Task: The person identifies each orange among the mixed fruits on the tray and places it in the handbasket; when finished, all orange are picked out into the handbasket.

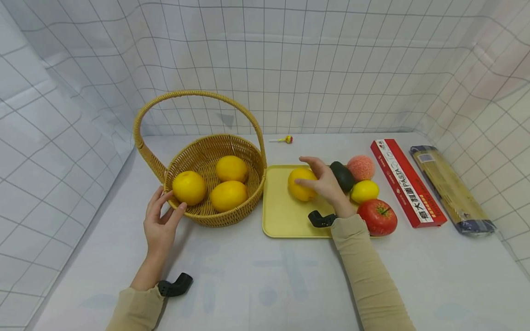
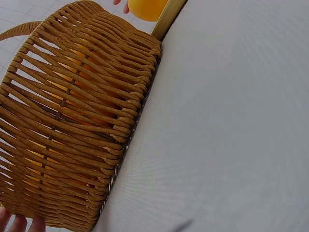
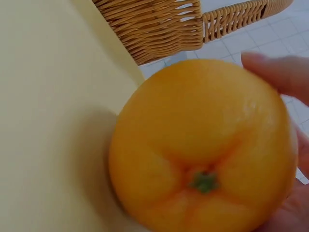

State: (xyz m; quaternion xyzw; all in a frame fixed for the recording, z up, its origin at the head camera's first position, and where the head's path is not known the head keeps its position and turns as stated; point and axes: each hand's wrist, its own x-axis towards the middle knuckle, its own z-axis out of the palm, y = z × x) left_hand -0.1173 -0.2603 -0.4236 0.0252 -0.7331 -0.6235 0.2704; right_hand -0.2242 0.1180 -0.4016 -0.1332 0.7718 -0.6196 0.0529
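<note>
My left hand [image 1: 159, 225] rests at the near left rim of a wicker basket [image 1: 223, 219], its fingertips touching the weave. Inside lie an orange [image 1: 189, 187], close to that hand, and two more round yellow-orange fruits [image 1: 232, 168]. On the pale yellow tray [image 1: 285, 225] sits another orange [image 1: 302, 191]; the right wrist view shows its green stem mark. Around its right side my right hand [image 1: 329, 184] is spread, thumb and fingers apart. In the right wrist view, a fingertip [image 3: 253, 60] is right at the orange's upper edge.
On the tray's right side lie a dark green avocado [image 1: 342, 177], a rough pink ball-shaped fruit [image 1: 361, 168], a lemon [image 1: 365, 191] and a red apple [image 1: 377, 217]. Farther right are a red pasta box [image 1: 407, 184] and a clear packet [image 1: 451, 191]. A lollipop [image 1: 285, 139] lies behind the tray.
</note>
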